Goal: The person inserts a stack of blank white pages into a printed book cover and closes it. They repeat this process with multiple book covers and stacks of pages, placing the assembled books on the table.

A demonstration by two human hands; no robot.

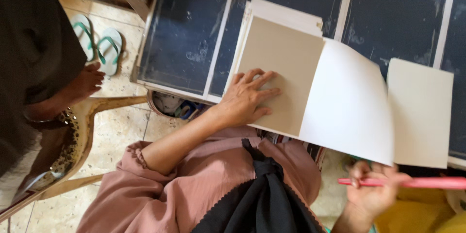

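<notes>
Beige card under the left hand [247,98], that is where the eye goes: palm flat, fingers spread, pressing down on a grey-beige sheet [284,73] that sits on top of a stack of pale sheets [286,16] on the dark tabletop [184,34]. Nothing gripped there, just weight pinning the card in place. Just right of it a white sheet [347,104] lifts and curls off the card like a turning page, and beyond that a second beige card [421,112] lies flat, close to the table's near edge. The right hand [371,189] hangs lower, below the table edge, fingers curled around a pink rod-like tool [417,182] whose long axis runs out sideways to the right; whether it is a pen, a brush or a cutter is hard to say, the frame blurs it and cuts off its far end. So the pinned card lies directly under the left hand, while the right hand sits below and to the right of it, nearer the white sheet's lower corner. Off to the left, another person's foot [87,81] rests by green-strapped sandals [99,44] on the tiled floor [121,131], beside a wooden chair [82,131]. What lies under the white sheet is hidden.
</notes>
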